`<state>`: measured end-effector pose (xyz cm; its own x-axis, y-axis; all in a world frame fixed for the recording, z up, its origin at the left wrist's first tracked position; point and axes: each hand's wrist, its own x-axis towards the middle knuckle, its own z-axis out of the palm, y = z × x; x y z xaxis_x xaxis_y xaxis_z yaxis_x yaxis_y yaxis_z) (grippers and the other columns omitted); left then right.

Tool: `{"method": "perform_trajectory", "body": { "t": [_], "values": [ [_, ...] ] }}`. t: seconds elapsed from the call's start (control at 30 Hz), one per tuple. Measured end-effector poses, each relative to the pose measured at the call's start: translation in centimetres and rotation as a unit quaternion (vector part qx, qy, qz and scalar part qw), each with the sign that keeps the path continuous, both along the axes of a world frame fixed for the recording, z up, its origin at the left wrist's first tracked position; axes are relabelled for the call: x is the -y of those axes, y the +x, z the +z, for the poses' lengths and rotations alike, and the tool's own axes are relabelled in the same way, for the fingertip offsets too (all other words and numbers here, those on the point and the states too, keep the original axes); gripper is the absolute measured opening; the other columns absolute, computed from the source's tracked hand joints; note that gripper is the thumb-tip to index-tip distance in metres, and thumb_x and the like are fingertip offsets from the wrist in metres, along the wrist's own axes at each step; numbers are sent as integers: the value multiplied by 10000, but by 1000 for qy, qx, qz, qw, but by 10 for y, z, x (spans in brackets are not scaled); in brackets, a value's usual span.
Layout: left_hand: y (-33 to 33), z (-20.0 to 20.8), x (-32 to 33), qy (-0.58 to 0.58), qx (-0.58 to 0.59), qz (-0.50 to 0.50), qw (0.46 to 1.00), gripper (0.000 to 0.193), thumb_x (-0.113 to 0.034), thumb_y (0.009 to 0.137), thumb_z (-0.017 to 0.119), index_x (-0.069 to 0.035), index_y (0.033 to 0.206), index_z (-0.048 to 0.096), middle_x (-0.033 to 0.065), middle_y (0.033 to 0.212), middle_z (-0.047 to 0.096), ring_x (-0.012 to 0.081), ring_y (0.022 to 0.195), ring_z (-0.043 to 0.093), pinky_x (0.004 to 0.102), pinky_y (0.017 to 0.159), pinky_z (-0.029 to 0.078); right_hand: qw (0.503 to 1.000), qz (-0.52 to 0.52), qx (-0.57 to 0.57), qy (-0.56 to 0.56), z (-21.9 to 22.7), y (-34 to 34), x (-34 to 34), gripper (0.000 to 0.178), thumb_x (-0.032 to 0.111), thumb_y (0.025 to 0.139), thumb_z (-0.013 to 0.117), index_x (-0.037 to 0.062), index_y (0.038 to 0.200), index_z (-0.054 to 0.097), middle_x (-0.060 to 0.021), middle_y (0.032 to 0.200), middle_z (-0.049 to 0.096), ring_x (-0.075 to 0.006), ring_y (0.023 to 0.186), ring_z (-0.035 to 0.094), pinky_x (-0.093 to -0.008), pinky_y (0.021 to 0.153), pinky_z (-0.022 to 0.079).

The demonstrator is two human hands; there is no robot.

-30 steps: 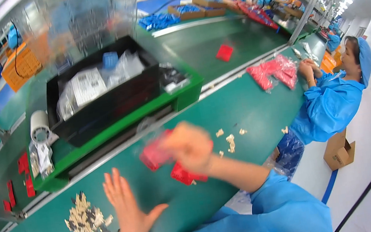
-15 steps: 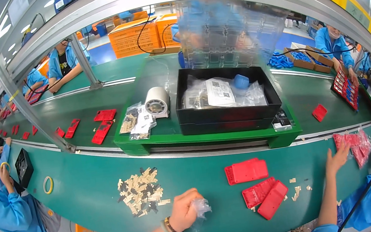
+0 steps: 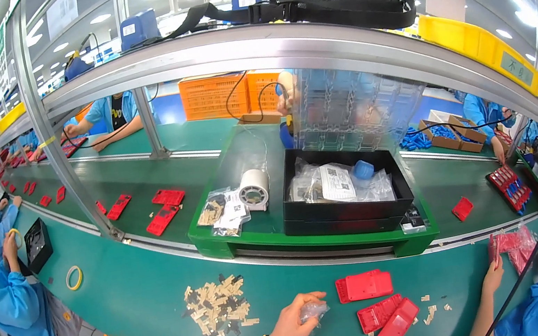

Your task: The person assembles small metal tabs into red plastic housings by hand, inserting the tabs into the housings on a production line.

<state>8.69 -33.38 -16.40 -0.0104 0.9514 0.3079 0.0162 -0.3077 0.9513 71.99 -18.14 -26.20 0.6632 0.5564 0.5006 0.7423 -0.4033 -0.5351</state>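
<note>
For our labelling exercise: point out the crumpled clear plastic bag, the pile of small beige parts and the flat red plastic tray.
crumpled clear plastic bag [image 3: 313, 311], head view, its middle
pile of small beige parts [image 3: 218, 305], head view, pile centre
flat red plastic tray [image 3: 365, 286], head view, top face

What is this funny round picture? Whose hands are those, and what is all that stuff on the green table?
There is no machine here. A person wears a camera on their head, looking down at their own two hands. Its lens bends the picture round.

The left hand pinches a small clear bag. The right hand reaches toward some red bagged parts; I cannot tell if it grips them.

On the green table lie a pile of small beige pieces and flat red plastic covers. Behind them stands a black tray full of little bags, with a white roll beside it.

The people in blue coats around the table are other workers.
</note>
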Motion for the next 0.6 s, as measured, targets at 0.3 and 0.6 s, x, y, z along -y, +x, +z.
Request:
{"method": "perform_trajectory", "body": {
  "t": [0.3,0.6],
  "values": [
    [-26,-2,1,20,-98,-89,991,404,97,770,444,-5,1123,613,109,960,616,184,864,608,288,783,492,776,316,-425,342,28,-171,63,428,331,986,413,61,1315,455,-74,1043,601,-184,883,584,-316,698,478],
    [-29,5,-3,-64,118,-65,989,549,-110,840,698,-54,1341,481,62,1241,525,90,1038,517,232,846,468,494,530,-690,-9,104,-399,116,575,397,902,507,7,1321,453,-131,1254,589,-272,1092,604,-394,944,475]
  ]
}}
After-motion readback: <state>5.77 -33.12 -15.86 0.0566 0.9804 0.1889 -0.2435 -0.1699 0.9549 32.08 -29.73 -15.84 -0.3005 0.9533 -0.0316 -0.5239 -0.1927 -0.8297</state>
